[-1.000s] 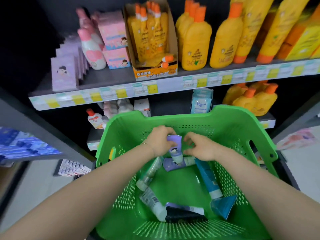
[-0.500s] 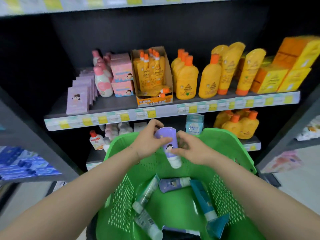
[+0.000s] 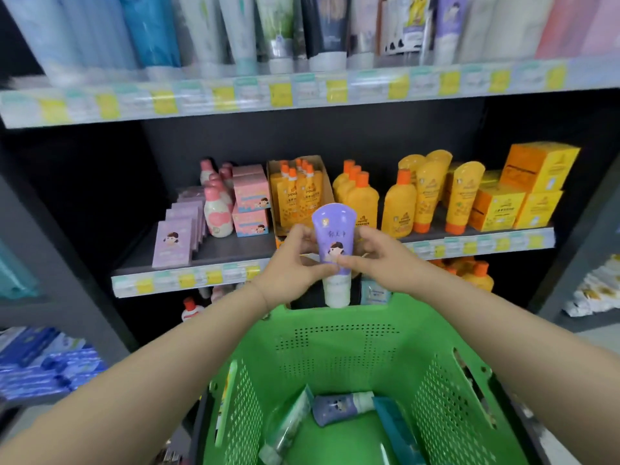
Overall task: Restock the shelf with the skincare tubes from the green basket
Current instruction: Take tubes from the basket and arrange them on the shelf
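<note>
Both hands pinching lilac tube (image 3: 335, 243) upright over green basket (image 3: 335, 350).
Nearest me, a 2nd purple tube (image 3: 342, 406), a clear-green tube (image 3: 288, 427) & a teal tube (image 3: 397, 431) are lying at the basket btm. Above its far rim I'm gripping the lilac tube, L hand (image 3: 292, 268) on one side, R hand (image 3: 385, 260) on the other, thumbs crossing the front, white cap pointing down. Behind it, orange bottles (image 3: 360, 199) are standing on the mid shelf (image 3: 218, 250); standing tubes (image 3: 241, 28) are lining the top shelf (image 3: 335, 90).
</note>
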Available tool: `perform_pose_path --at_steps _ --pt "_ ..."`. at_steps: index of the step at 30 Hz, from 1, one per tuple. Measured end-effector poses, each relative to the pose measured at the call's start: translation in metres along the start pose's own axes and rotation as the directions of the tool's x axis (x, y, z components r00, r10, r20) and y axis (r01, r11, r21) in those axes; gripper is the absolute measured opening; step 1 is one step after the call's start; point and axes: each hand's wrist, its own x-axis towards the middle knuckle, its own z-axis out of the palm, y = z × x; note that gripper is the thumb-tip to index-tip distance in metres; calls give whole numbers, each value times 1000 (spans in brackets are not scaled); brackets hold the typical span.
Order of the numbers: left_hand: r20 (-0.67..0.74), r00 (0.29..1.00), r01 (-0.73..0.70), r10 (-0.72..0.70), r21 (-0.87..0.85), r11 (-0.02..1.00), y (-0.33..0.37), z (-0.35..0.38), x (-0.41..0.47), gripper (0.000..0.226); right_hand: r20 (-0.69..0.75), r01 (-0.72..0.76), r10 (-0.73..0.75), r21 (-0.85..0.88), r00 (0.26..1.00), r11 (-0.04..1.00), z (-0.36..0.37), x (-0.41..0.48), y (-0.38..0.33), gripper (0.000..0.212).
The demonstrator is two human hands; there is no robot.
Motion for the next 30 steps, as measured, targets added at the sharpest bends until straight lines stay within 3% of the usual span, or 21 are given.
perform_pose_path --at_steps 10,15,30 --pt "-71 983 -172 168 -57 983 62 -16 26 36 -196 83 -68 66 978 994 -35 19 -53 18" --pt "-72 964 -257 257 15 966 86 -17 38 45 -255 131 -116 41 960 991 -58 21 -80 27" --pt "-173 955 -237 240 41 971 158 68 95 49 -321 189 -159 66 934 980 -178 21 -66 33"
